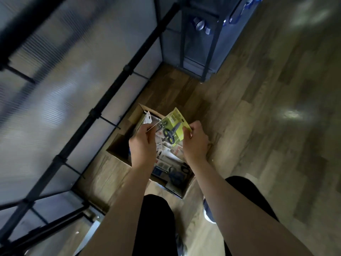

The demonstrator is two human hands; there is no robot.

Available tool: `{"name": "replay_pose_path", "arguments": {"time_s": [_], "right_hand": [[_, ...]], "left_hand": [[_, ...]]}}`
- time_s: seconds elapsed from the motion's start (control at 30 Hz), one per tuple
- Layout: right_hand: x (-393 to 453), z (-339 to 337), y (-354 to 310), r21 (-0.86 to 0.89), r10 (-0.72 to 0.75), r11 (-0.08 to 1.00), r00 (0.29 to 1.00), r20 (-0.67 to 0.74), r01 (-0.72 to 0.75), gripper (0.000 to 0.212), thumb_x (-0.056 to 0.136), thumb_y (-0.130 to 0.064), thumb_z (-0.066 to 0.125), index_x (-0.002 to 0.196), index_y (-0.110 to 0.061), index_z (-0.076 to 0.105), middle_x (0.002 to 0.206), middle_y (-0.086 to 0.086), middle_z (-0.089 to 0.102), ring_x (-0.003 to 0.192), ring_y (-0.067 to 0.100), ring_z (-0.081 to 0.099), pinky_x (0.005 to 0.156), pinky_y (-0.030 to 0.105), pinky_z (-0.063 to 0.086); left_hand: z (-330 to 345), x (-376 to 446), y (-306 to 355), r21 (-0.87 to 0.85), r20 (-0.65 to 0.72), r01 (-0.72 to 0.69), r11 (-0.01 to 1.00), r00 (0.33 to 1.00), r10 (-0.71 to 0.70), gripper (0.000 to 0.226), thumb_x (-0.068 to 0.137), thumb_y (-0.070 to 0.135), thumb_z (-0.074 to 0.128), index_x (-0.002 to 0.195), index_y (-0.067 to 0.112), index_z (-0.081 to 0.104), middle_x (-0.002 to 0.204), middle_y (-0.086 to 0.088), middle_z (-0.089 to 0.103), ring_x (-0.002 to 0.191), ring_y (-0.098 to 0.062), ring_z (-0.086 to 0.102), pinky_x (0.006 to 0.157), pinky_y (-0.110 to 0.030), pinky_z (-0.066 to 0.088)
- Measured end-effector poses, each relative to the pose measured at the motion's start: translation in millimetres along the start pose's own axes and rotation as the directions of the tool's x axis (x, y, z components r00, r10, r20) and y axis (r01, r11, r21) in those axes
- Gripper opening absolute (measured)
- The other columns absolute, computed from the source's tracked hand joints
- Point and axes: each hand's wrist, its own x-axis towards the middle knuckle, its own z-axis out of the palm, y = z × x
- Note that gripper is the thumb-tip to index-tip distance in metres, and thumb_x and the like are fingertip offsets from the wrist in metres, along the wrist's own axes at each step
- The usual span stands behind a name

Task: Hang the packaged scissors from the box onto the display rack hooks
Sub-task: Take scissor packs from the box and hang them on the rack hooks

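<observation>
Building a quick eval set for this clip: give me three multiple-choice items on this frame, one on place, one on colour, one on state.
1. Where is the open brown cardboard box?
A. On the wood-pattern floor beside the black-framed display rack
B. On a rack shelf
C. On the person's lap

2. What colour is the backing card of the packaged scissors held up?
A. Red
B. Yellow-green
C. White

3. How is that package held?
A. Lying loose in the box
B. By the left hand alone
C. Between both hands, above the box

Answers:
1. A: the box sits on the floor next to the rack.
2. B: the card is yellow-green, with dark-handled scissors on it.
3. C: the left hand and right hand pinch its opposite edges over the box.
</observation>
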Motion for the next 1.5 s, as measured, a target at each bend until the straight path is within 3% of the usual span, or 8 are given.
{"name": "replay_pose_path", "arguments": {"time_s": [0.27,0.43,0.57,0.7,0.8,1.0,1.17,1.5], "right_hand": [[-69.9,-119.3,-123.1,0.034,-0.189,0.981,0.980,-0.067,0.191,0.009,0.096,-0.012,0.053,0.092,-0.005,0.051,0.059,-0.015,0.040,0.046,-0.002,0.038,0.044,0.012,0.036],[-94.0,-179.6,-192.1,0.027,-0.309,0.950,0.950,-0.054,0.310,0.004,0.091,-0.007,0.059,0.095,-0.005,0.057,0.074,-0.007,0.057,0.061,0.000,0.050,0.049,0.002,0.036],[-106.6,-211.5,-241.7,0.059,-0.504,0.857,0.858,-0.100,0.511,0.003,0.088,-0.005,0.063,0.089,-0.004,0.061,0.075,0.000,0.065,0.063,0.000,0.054,0.050,0.001,0.036],[-111.3,-230.5,-280.6,0.109,-0.656,0.744,0.752,-0.063,0.659,0.003,0.090,-0.011,0.062,0.091,-0.008,0.061,0.079,-0.001,0.069,0.069,0.009,0.065,0.053,0.017,0.047],[-113.4,-246.8,-309.2,0.172,-0.732,0.660,0.678,-0.076,0.732,0.004,0.090,-0.009,0.062,0.094,-0.007,0.063,0.079,0.001,0.069,0.069,0.009,0.064,0.056,0.014,0.046],[-118.9,-271.9,-371.0,0.411,-0.755,0.576,0.652,-0.064,0.707,0.010,0.092,-0.015,0.060,0.098,-0.009,0.066,0.083,-0.005,0.068,0.073,-0.005,0.062,0.062,0.008,0.044],[-116.6,-278.5,-418.7,0.551,-0.783,0.497,0.620,-0.047,0.670,0.013,0.092,-0.016,0.060,0.093,-0.004,0.064,0.084,0.002,0.071,0.074,0.001,0.063,0.066,0.018,0.048],[-142.1,-257.3,-464.3,0.696,-0.848,0.415,0.527,0.060,0.587,0.005,0.092,-0.018,0.059,0.093,-0.015,0.063,0.088,-0.008,0.070,0.081,0.004,0.066,0.070,0.024,0.051]], "left_hand": [[-120.5,-44.5,144.7,-0.122,-0.126,0.041,0.992,0.990,-0.056,0.015,0.090,0.008,0.060,0.100,0.000,0.068,0.079,0.003,0.062,0.064,0.008,0.051,0.062,0.004,0.037],[-186.9,-58.9,211.8,-0.173,-0.303,-0.066,0.983,0.953,0.011,0.010,0.086,0.007,0.065,0.094,0.001,0.069,0.075,0.004,0.063,0.059,0.007,0.053,0.058,0.001,0.040],[-234.7,-62.3,254.6,-0.225,-0.451,-0.106,0.968,0.892,-0.007,0.010,0.087,0.012,0.066,0.092,0.003,0.067,0.073,0.009,0.059,0.065,0.008,0.057,0.056,-0.003,0.041],[-273.7,-63.3,284.6,-0.186,-0.589,-0.149,0.971,0.808,0.011,0.007,0.086,0.011,0.067,0.084,0.005,0.066,0.066,0.008,0.056,0.054,-0.001,0.050,0.053,-0.004,0.037],[-295.8,-61.0,299.5,-0.151,-0.659,-0.168,0.974,0.752,0.028,0.014,0.086,0.017,0.065,0.076,0.008,0.063,0.059,0.008,0.051,0.048,-0.002,0.042,0.049,-0.010,0.034],[-346.5,-65.3,328.4,-0.193,-0.739,-0.212,0.958,0.674,0.000,0.016,0.088,0.021,0.063,0.073,0.018,0.056,0.056,0.014,0.046,0.051,-0.001,0.044,0.047,-0.015,0.034],[-389.3,-74.1,339.9,-0.284,-0.766,-0.196,0.939,0.635,-0.099,0.020,0.089,0.018,0.064,0.071,0.019,0.055,0.055,0.000,0.051,0.052,-0.009,0.040,0.050,-0.025,0.037],[-438.7,-101.8,328.5,-0.206,-0.869,-0.135,0.969,0.481,-0.118,0.025,0.090,0.017,0.062,0.074,-0.001,0.055,0.060,-0.008,0.055,0.052,-0.008,0.039,0.049,-0.023,0.034]]}}
